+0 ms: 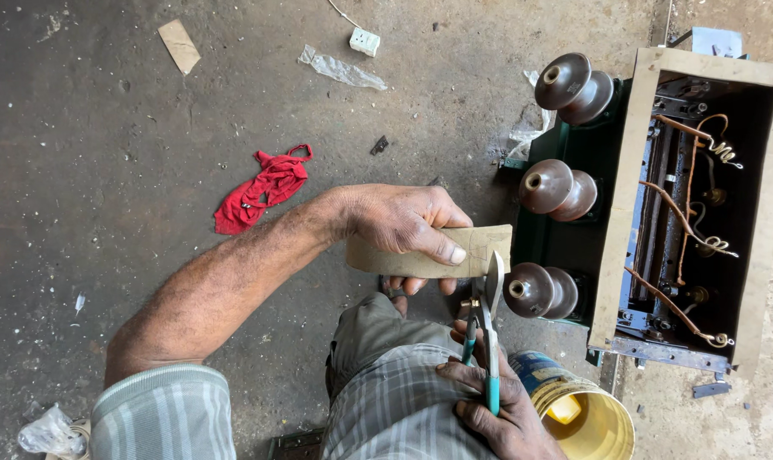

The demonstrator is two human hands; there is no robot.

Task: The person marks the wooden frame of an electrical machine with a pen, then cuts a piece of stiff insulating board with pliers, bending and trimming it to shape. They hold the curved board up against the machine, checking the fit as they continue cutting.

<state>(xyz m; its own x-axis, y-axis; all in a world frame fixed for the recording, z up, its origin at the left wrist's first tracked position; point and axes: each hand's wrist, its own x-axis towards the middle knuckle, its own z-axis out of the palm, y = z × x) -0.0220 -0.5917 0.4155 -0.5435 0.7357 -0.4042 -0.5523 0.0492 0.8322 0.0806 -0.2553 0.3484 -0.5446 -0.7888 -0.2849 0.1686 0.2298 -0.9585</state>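
- The left hand [401, 223] grips a flat strip of brown cardboard [429, 252], thumb on top, fingers underneath.
- The right hand [497, 409] holds snips [487, 328] with teal handles; the blades stand open at the cardboard's lower edge.
- A green transformer tank [574, 230] with three brown insulators [550, 186] lies just beside the cardboard, top open.
- A yellow bucket [604, 426] sits near the right hand.
- A red cloth [263, 189] lies on the concrete floor [105, 170].

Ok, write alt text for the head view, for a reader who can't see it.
Seen from above, a person's left hand holds a brown card strip while the right hand grips green-handled snips, blades at the strip's end. Beside them stands an open transformer with three brown insulators; a red rag lies on the concrete floor.
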